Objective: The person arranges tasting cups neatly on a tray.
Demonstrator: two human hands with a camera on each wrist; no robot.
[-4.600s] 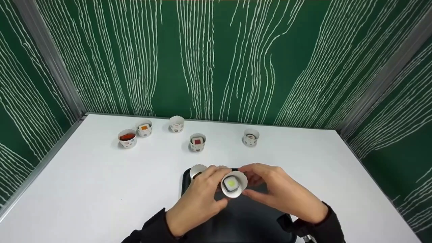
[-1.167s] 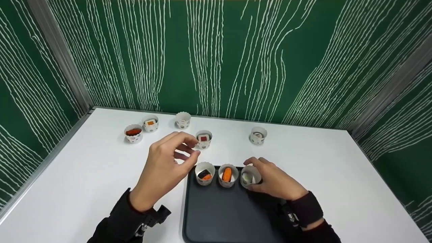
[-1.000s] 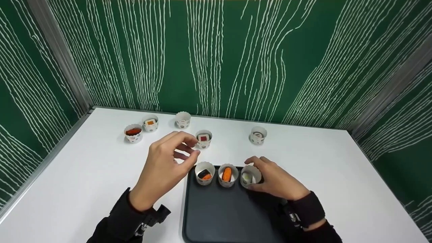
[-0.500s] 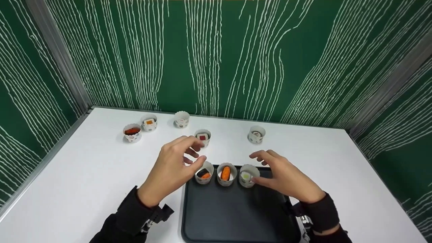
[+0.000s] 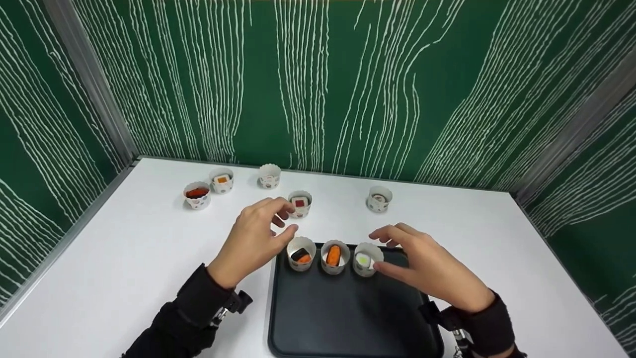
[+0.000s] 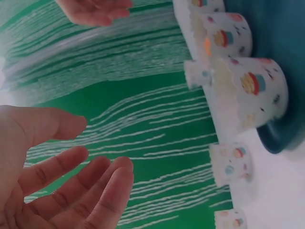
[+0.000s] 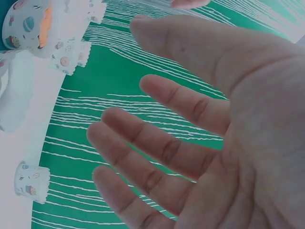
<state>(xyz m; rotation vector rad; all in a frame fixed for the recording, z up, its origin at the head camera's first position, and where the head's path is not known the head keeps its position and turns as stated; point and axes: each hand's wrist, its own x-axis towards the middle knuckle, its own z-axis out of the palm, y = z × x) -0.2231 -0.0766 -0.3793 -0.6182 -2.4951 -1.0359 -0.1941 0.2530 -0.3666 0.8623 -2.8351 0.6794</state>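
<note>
Three paper baking cups stand in a row along the far edge of the black tray (image 5: 343,318). The left cup (image 5: 301,266) has a black-and-orange sushi piece (image 5: 301,256) in it, the middle cup (image 5: 334,269) an orange one (image 5: 334,255), the right cup (image 5: 365,272) a white one with a green centre (image 5: 363,260). My right hand (image 5: 427,261) hovers beside the right cup, fingers spread and holding nothing, as the right wrist view confirms. Above the tray's left corner my left hand (image 5: 256,238) is held with loosely bent fingers and nothing in its grasp.
On the white table (image 5: 164,258) behind the tray stand more cups: one with a red piece (image 5: 198,199), one with an orange-centred piece (image 5: 221,184), a pale one (image 5: 269,178), a red-centred one (image 5: 299,206) and a cup at right (image 5: 379,201). Green walls (image 5: 348,124) enclose the table.
The cup with the green-centred piece went from between both hands onto the tray's far edge. My right hand has released it and drawn back to the right; my left hand has moved left of the row.
</note>
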